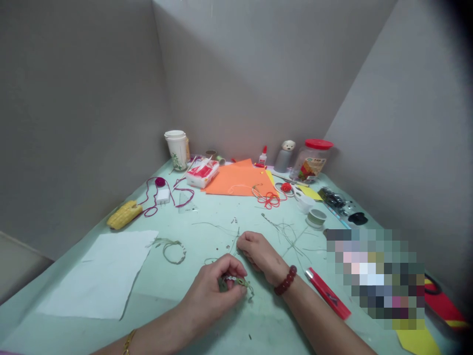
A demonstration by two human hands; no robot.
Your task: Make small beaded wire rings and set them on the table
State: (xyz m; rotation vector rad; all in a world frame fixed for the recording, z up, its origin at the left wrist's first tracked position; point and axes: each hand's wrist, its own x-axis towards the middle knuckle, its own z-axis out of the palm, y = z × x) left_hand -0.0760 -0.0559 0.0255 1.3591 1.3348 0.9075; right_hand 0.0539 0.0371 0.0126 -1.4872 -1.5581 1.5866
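Observation:
My left hand (pixel 210 288) pinches a green cord bracelet (pixel 242 282) with small pale beads, its knotted ends hanging past the fingertips. Close by, my right hand (pixel 260 254) rests on the table with its fingers curled closed. Thin green strands lie beside those fingers, but what they grip, if anything, is hidden. To the left lies another green cord bracelet (pixel 173 252), looped, with loose ends. Several loose green cords (pixel 291 235) spread beyond my right hand, and tiny beads (pixel 234 220) are scattered on the table.
A white cloth or paper sheet (pixel 96 276) covers the left side. A red cutter (pixel 328 294) lies right of my forearm, near a spool (pixel 317 218). Farther back are orange paper (pixel 236 178), a tissue pack (pixel 202 172), a cup (pixel 177 150) and a red-lidded jar (pixel 310 160).

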